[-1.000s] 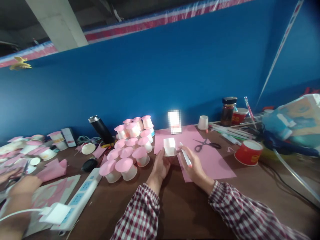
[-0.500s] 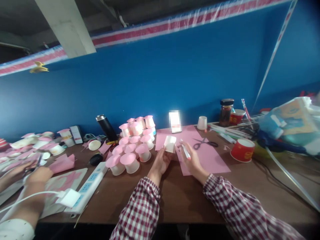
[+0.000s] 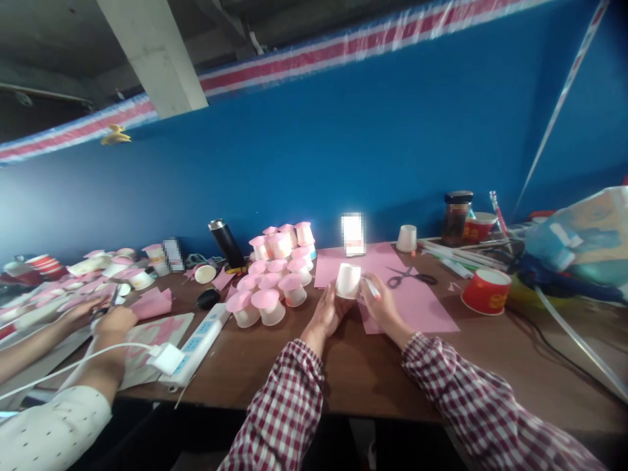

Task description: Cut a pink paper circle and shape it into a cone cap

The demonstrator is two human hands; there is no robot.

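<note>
Head view: left hand (image 3: 328, 313) grips a bare white cup (image 3: 348, 281), right hand (image 3: 381, 306) clutches a marker (image 3: 371, 288) (capped cups (image 3: 275, 278) already stacked near the surface's far edge); this one looks unfinished.

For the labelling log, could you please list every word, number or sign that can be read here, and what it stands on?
None can be read.
Red paper cup: yellow print, too blurred.
Jar: label blurred.
Standing card: blurred out.
White cup in the left hand: no print visible.
</note>
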